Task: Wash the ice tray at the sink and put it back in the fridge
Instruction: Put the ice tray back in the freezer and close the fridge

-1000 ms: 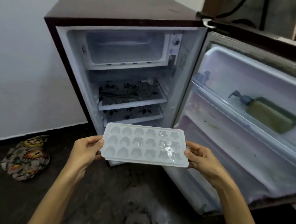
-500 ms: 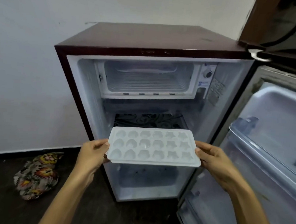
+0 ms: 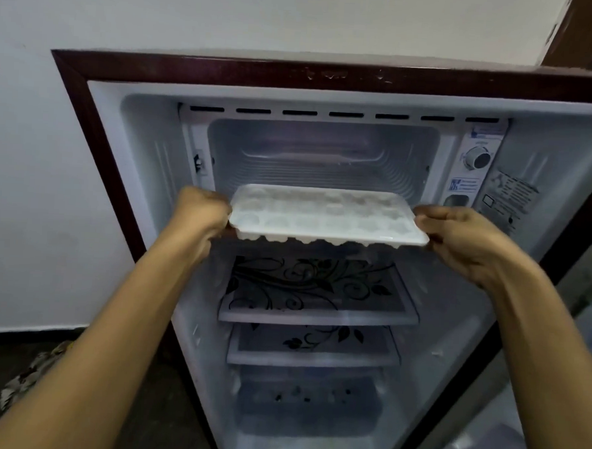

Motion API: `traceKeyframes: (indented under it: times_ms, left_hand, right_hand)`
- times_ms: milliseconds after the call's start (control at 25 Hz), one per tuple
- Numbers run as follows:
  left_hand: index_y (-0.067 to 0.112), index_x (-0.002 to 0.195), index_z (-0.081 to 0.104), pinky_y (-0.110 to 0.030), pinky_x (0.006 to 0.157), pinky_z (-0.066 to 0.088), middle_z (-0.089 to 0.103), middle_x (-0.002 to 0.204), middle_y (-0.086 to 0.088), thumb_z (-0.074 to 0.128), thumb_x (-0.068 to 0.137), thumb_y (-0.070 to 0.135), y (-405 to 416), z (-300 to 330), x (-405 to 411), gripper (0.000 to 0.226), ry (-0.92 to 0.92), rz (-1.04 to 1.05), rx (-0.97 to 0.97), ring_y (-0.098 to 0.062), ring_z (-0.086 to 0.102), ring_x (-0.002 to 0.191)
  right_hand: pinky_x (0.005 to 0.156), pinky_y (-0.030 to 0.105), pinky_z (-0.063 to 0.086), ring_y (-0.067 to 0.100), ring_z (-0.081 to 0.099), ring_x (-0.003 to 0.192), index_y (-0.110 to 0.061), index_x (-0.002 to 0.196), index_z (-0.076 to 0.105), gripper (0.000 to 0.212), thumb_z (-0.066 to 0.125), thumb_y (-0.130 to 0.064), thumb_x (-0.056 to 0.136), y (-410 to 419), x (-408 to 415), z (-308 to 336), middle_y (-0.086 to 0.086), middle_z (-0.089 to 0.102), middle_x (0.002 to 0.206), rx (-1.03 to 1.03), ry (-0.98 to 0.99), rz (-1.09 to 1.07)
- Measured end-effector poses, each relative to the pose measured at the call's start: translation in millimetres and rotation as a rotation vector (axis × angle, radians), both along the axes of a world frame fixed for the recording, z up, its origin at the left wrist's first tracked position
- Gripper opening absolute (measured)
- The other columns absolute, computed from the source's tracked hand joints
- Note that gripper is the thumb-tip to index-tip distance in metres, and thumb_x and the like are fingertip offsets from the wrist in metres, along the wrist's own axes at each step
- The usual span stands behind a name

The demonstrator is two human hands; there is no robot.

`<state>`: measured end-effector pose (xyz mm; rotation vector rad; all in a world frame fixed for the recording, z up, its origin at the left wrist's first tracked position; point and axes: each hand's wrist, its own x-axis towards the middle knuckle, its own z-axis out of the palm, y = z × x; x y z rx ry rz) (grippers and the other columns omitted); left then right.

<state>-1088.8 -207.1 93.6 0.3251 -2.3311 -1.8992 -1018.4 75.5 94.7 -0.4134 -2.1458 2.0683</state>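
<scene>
Ice tray (image 3: 326, 216) btwn both hands' fingers (image 3: 425, 220)

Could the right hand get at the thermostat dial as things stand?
Probably not right away: the right hand grips the ice tray. The dial sits unobstructed above it, so only the grip prevents it.

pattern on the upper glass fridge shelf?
Black floral swirls on the upper glass fridge shelf, head view.
</scene>
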Motion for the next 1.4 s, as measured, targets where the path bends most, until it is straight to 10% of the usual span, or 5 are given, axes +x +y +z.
traceKeyframes:
  times_ms: [200,560,760,960,1400]
  left_hand:
    - [-0.001,0.089,0.057,-0.024,0.042,0.052,0.057,0.080,-0.012,0.053,0.084,-0.011,12,8,-43,0.011,0.021,0.020,-0.047,-0.022,0.057,0.062]
    - [-0.004,0.115,0.053,-0.049,0.089,0.052,0.061,0.113,-0.020,0.052,0.081,-0.012,19,-13,-113,0.035,0.097,0.033,-0.179,-0.037,0.059,0.102]
    - [-0.008,0.102,0.058,-0.041,0.084,0.053,0.062,0.100,-0.021,0.056,0.082,-0.010,28,-23,-137,0.020,0.137,-0.006,-0.247,-0.039,0.061,0.096]
    - [-0.006,0.092,0.057,-0.047,0.086,0.052,0.059,0.097,-0.025,0.051,0.084,-0.010,32,-23,-151,0.011,0.145,0.021,-0.260,-0.042,0.061,0.098]
    - [0.004,0.074,0.052,-0.036,0.073,0.051,0.060,0.092,-0.022,0.048,0.090,0.000,30,-21,-134,0.017,0.183,0.029,-0.289,-0.034,0.060,0.083]
  right_hand:
    - [0.044,0.013,0.048,0.013,0.052,0.068,0.010,0.118,0.055,0.026,0.044,0.006,0.095,-1,-55,2,0.015,0.059,0.098,0.097,-0.004,-0.032]
    - [0.064,0.024,0.054,0.018,0.054,0.065,0.014,0.116,0.056,0.026,0.043,0.001,0.096,0,-127,-7,0.019,0.057,0.101,0.267,-0.059,-0.031]
    - [0.060,0.021,0.056,0.022,0.058,0.071,0.011,0.114,0.058,0.023,0.047,0.000,0.096,8,-147,-6,0.023,0.060,0.111,0.248,-0.033,-0.017]
    - [0.098,0.043,0.048,0.030,0.056,0.092,0.012,0.106,0.060,0.021,0.046,0.001,0.096,17,-166,-13,0.029,0.060,0.118,0.272,-0.042,-0.044]
    - [0.065,0.032,0.050,0.023,0.057,0.067,0.001,0.074,0.058,0.023,0.051,-0.008,0.094,16,-159,-13,0.018,0.062,0.077,0.539,-0.005,-0.121]
